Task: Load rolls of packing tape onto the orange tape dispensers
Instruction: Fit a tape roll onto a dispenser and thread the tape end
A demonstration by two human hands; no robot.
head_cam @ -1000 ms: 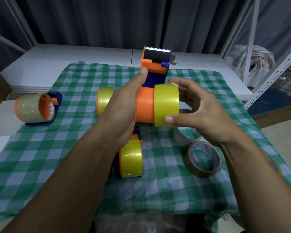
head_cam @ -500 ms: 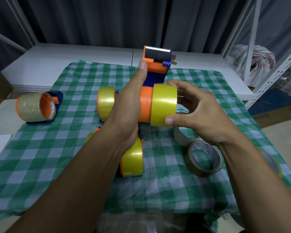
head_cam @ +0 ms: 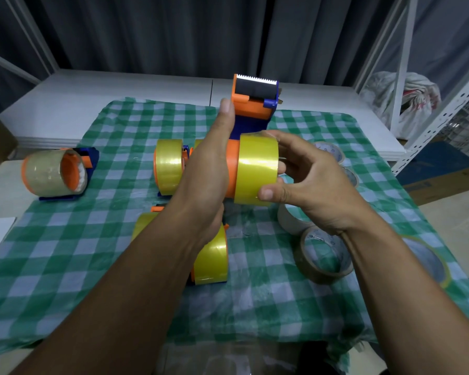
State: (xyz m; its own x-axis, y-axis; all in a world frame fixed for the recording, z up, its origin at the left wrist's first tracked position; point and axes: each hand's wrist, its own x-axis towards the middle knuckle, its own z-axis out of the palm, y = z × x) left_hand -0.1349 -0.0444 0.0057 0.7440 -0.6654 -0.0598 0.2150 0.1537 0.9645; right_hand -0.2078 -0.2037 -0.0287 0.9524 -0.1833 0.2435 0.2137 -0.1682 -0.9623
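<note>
Likely risk: yellow tape roll [head_cam: 257,169] looks only partway onto the orange hub [head_cam: 232,169] of the dispenser [head_cam: 255,104], which is held up above the tabletop's checked cloth [head_cam: 65,253]. Pushed crooked, it could jam or slip off. Right hand [head_cam: 309,185] grip is spread to the roll's width, thumb and fingers pinching its rim. Left hand [head_cam: 209,169] grip is wrapped round the dispenser body, thumb lying up along its side.

Yellow tape roll [head_cam: 256,169] on an orange-and-blue dispenser [head_cam: 252,109]; green-and-white checked cloth [head_cam: 65,255]; brown tape roll [head_cam: 322,255].
</note>
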